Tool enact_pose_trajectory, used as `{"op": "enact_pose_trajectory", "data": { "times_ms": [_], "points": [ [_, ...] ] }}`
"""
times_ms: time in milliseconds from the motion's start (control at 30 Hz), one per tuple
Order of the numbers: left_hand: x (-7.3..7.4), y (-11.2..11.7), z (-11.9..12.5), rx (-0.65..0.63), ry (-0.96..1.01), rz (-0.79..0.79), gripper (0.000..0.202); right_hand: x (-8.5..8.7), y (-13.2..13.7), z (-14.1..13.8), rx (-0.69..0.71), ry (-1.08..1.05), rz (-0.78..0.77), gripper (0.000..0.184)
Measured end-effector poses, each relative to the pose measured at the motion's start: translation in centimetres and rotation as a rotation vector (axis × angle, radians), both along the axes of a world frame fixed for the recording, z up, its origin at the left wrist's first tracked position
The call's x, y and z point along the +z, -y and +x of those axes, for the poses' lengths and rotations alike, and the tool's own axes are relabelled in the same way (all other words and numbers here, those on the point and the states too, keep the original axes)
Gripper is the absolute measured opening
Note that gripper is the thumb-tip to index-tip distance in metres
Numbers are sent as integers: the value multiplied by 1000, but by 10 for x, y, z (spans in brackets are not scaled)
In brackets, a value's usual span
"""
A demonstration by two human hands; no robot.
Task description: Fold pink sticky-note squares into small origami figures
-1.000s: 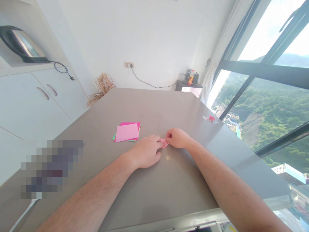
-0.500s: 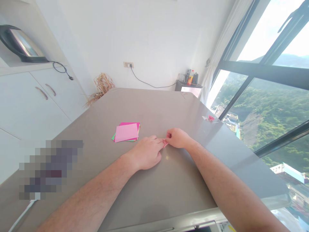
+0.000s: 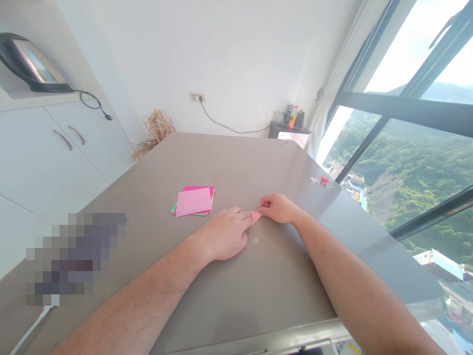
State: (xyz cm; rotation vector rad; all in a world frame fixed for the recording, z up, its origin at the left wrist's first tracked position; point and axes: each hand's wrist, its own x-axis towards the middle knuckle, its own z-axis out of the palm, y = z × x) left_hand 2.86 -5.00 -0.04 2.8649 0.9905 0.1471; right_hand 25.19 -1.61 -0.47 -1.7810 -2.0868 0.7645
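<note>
A small folded piece of pink paper lies on the grey table between my two hands. My left hand rests on the table with its fingers curled, the fingertips pressing on the paper's left end. My right hand pinches the paper's right end with fingers closed. Most of the paper is hidden under the fingers. A stack of coloured paper squares, pink on top, lies to the left of my left hand.
A small folded pink paper piece sits near the table's right edge by the window. Dry straw lies at the far left corner. A side table with bottles stands behind. White cabinets line the left.
My right hand has shifted slightly to the right, and a little more of the pink paper shows between the hands. My left hand has barely moved.
</note>
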Motion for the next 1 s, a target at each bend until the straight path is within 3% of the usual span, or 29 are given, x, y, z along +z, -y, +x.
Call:
{"op": "enact_pose_trajectory", "data": {
  "times_ms": [467,700,1000],
  "points": [
    [0,0,-1,7,-16,-24,54,2,1,-2,24,58,-2,3],
    [1,0,-1,1,-28,-14,53,8,1,-7,-48,131,-52,17],
    [5,2,2,13,-29,-29,49,4,-4,-6,-116,122,-91,20]
  ]
}}
